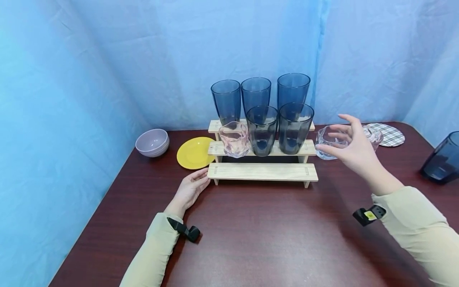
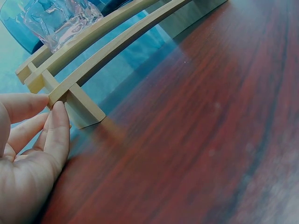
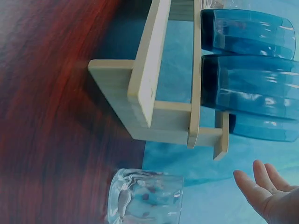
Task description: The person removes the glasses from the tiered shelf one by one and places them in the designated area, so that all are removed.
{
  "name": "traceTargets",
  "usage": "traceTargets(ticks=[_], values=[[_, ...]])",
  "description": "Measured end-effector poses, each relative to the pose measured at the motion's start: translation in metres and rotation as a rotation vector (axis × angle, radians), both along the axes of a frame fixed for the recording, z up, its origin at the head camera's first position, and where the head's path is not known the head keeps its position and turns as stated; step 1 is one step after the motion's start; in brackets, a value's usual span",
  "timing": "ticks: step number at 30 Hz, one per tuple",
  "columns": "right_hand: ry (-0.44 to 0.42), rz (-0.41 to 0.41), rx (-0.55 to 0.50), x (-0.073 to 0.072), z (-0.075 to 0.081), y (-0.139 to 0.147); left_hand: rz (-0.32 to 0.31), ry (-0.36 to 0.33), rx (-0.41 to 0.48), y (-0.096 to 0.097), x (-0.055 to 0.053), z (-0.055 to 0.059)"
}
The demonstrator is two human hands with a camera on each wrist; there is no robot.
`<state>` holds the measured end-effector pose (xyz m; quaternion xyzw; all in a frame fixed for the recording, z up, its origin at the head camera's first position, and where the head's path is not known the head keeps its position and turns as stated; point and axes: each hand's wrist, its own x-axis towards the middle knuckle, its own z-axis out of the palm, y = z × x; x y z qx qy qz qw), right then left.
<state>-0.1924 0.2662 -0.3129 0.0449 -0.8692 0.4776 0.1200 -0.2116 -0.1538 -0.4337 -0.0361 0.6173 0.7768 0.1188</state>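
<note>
A pale blue cloth (image 1: 179, 48) hangs along the far side and the left of a dark red-brown table (image 1: 272, 223). On the table, at the far middle, stands a three-step wooden rack (image 1: 261, 171). The left hand (image 1: 189, 189) pinches the left end of its near, lowest step between thumb and fingertips. To the right of the rack, the right hand (image 1: 356, 151) is raised, its fingers spread and its thumb held well apart, with nothing in its grasp. Left of the rack lies a yellow plate (image 1: 193, 153); at the far right, a round checked mat (image 1: 389, 135).

Three tall blue glasses (image 1: 225, 99) stand on the far step, two dark blue tumblers (image 1: 262, 133) on the middle one. Another blue glass (image 1: 442, 161) is cut off at the right edge. A pale purple bowl (image 1: 153, 143) sits far left.

On the middle step's left end is a wavy clear cup (image 1: 234, 139). A second clear cup (image 3: 149, 200) stands on the table just right of the rack; the right wrist view shows the hand apart from it. A third clear cup (image 1: 375, 137), partly hidden by that hand, is near the mat.
</note>
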Motion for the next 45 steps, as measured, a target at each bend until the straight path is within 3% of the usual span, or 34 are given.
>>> traceTargets(ticks=[22, 34, 45], values=[[-0.029, 0.080, -0.091, -0.032, 0.008, -0.035, 0.008, -0.005, 0.015, 0.000, 0.001, -0.001], [-0.036, 0.102, -0.079, -0.035, 0.007, -0.049, -0.007, 0.018, 0.013, 0.000, 0.001, -0.001], [-0.010, 0.058, -0.021, -0.037, 0.000, -0.053, -0.007, 0.015, 0.015, 0.000, 0.002, -0.001]])
